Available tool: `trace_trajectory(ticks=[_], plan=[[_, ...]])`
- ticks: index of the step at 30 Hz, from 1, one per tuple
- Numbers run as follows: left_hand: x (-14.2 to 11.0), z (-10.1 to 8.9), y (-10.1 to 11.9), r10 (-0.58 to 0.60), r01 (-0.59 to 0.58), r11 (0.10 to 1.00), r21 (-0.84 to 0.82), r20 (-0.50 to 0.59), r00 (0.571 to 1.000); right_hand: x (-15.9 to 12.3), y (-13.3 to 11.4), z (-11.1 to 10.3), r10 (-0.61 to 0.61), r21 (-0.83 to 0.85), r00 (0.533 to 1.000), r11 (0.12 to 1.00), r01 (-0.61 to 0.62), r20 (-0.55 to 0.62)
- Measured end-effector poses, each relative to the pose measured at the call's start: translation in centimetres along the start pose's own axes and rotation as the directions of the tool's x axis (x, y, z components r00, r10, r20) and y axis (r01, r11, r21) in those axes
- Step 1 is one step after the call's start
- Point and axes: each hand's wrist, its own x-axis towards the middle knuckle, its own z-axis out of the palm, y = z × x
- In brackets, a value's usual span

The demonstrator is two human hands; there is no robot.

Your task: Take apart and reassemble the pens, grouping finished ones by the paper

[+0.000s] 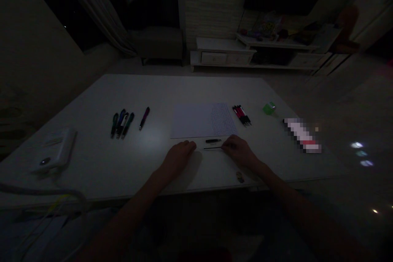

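Plainly, the right hand pinches a thin rod; the left hand curls palm-down, its grip unclear.

R hand holds one thin stick at the white tabletop; L hand is near. Black pen lies btwn stick & paper.

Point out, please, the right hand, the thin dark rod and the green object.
Right hand (pixel 238 150), head view: back of the hand.
Thin dark rod (pixel 212 147), head view: middle of its visible length.
Green object (pixel 268 109), head view: its front side.
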Motion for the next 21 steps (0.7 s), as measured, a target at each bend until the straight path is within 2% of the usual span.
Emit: trace_trajectory(ticks=[3,6,13,21], plan=[[0.1,0.6,0.3,0.020,-0.021,0.999,-0.035,-0.019,1.000,-0.2,0.4,0.8,-0.012,-0.015,1.000,1.000,0.012,-0.014],[0.1,1.5,1.1,0.113,-0.116,0.991,-0.067,-0.046,0.993,0.0,0.6,1.3,-0.024,-0.021,0.999,1.000,0.023,-0.030],[-0.1,3.5,2.5,0.279,-0.286,0.958,-0.024,-0.159,0.947,0.6,0.6,0.3,-0.021,-0.021,0.994,1.000,0.019,-0.108],[1.0,4.6,2.4,0.252,-0.314,0.940,-0.134,-0.345,0.904,1.2,0.3,-0.7,-0.064,-0.044,0.981,0.997,0.057,-0.186]])
